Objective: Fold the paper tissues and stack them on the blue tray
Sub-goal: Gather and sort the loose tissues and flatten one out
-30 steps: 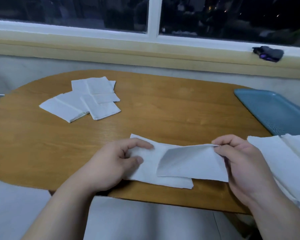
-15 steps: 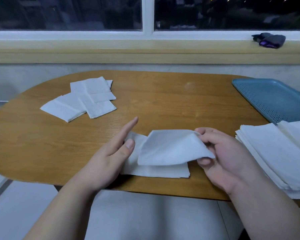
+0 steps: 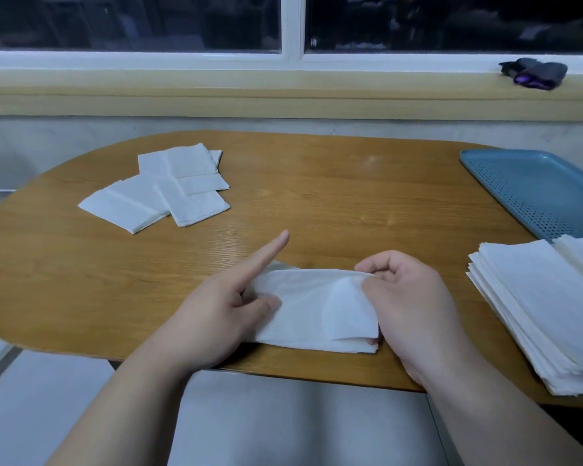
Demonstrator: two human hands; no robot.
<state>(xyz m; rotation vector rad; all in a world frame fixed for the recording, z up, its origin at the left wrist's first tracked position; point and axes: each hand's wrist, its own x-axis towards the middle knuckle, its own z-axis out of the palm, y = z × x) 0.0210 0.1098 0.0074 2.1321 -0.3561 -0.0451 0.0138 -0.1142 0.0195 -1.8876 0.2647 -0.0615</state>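
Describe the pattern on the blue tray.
The blue tray shows rows of small dark dots; head view.

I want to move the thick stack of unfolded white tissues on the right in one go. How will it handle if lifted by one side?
Probably floppy: the single white paper tissue bends limply where the right hand pinches it. The stack of white tissues has loose, fanned layers, so sheets would likely slide apart. Support it from underneath.
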